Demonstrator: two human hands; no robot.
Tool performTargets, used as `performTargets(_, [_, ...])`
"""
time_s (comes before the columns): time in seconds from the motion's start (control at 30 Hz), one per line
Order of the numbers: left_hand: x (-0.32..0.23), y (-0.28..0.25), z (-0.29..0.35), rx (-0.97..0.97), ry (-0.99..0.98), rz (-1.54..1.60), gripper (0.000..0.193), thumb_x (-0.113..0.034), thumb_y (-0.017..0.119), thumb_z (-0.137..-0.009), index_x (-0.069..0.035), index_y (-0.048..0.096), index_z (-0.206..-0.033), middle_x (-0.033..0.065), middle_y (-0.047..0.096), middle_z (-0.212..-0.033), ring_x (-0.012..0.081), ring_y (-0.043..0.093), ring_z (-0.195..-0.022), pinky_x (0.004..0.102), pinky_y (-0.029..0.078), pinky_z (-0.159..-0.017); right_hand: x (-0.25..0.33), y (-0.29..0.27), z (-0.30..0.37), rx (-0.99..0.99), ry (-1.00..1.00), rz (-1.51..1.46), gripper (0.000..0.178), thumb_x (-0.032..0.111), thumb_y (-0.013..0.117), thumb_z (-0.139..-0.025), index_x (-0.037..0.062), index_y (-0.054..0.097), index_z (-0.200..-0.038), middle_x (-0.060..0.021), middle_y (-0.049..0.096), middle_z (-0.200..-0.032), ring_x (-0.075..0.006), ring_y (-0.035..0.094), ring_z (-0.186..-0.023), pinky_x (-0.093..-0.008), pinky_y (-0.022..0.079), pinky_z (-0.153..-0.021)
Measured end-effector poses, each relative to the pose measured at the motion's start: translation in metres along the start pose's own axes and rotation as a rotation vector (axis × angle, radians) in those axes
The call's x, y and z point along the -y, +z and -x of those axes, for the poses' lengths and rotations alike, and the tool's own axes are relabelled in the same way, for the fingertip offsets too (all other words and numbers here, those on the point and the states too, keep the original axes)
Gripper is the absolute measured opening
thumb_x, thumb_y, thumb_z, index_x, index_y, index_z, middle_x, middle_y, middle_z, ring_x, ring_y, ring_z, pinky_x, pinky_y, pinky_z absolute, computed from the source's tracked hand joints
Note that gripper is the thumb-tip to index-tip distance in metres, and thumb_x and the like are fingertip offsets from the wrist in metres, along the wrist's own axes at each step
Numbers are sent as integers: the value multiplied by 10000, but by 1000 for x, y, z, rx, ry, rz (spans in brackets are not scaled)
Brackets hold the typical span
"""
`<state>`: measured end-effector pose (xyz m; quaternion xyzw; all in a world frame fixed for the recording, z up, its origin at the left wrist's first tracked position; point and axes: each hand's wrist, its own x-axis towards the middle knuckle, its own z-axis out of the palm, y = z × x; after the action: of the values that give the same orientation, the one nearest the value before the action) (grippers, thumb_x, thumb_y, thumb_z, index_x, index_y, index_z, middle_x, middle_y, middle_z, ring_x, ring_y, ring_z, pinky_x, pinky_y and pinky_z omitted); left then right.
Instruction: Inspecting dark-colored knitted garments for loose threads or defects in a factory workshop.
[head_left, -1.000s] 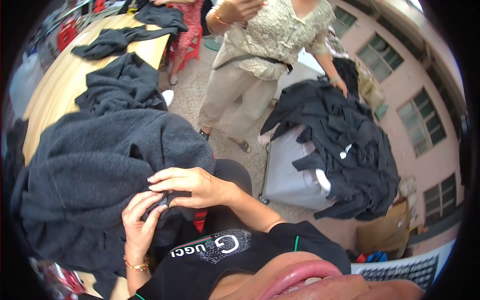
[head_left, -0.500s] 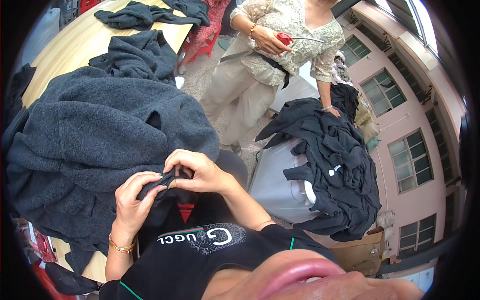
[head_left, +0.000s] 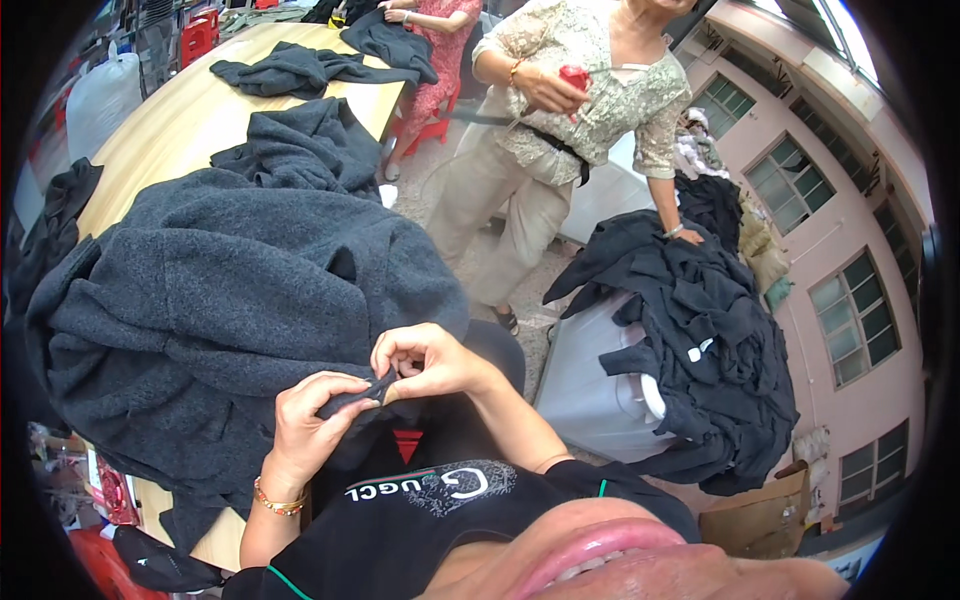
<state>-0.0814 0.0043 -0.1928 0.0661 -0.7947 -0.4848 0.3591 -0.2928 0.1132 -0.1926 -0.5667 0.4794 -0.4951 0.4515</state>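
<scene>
A thick dark grey wool-like garment (head_left: 240, 270) is heaped in front of me, spreading from the table across my lap. My left hand (head_left: 312, 420) pinches a dark folded edge of it between thumb and fingers. Close beside it, my right hand (head_left: 432, 362) has thumb and fingertips closed on the same edge, with the fingers bent. The fold between the two hands is small, and its exact part, such as a cuff or hem, cannot be made out. An opening (head_left: 345, 264) shows in the cloth beyond my right hand.
More dark garments (head_left: 300, 70) lie on the pale wooden table (head_left: 160, 125). A standing co-worker holds a red-handled tool (head_left: 574, 80) and rests the other hand on a pile of dark cloth (head_left: 690, 340) over a white container (head_left: 580, 375). Another person in red sits beyond the table.
The whole view has shifted, so things appear further right and lower. Both hands keep their pinch on the garment edge, now drawn out flatter. The co-worker's red-handled tool has turned.
</scene>
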Motion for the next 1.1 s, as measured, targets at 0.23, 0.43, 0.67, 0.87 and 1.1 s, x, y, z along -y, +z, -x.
performTargets(0.23, [-6, 0, 0, 48, -75, 91, 155, 7, 770, -740, 2, 717, -886, 129, 727, -888, 226, 714, -830, 299, 547, -741, -2, -2, -1, 111, 29, -95, 270, 52, 817, -738, 43, 642, -942, 56, 599, -832, 4, 430, -624, -174, 324, -532])
performTargets(0.43, [-3, 4, 0, -8, -88, 94, 175, 56, 754, -744, 1, 707, -903, 127, 727, -906, 222, 709, -845, 302, 549, -759, 7, 0, -3, 68, 42, -42, 265, 88, 822, -757, 63, 641, -949, 81, 580, -777, 7, 431, -618, -174, 321, -530])
performTargets(0.67, [-10, 10, -2, 7, -103, -17, 167, 75, 709, -785, 27, 685, -943, 126, 706, -948, 199, 680, -880, 283, 524, -798, -7, 6, 3, -66, -49, -163, 226, 60, 811, -776, 60, 653, -938, 72, 597, -786, 17, 480, -649, -164, 336, -533])
performTargets(0.87, [-6, 12, 0, -59, -27, -63, 201, 116, 657, -802, 32, 704, -979, 147, 714, -982, 223, 692, -908, 295, 538, -825, -9, 11, 2, -98, -103, -163, 166, 32, 791, -778, 36, 652, -869, 48, 607, -746, -3, 525, -646, -177, 392, -545])
performTargets(1.1, [2, 17, 0, -150, 37, -43, 185, 124, 652, -806, 34, 715, -955, 161, 714, -987, 235, 688, -941, 314, 532, -855, 11, 16, 6, -274, -357, 180, 164, 55, 780, -748, 21, 647, -838, -42, 630, -754, -105, 585, -610, -266, 457, -550])
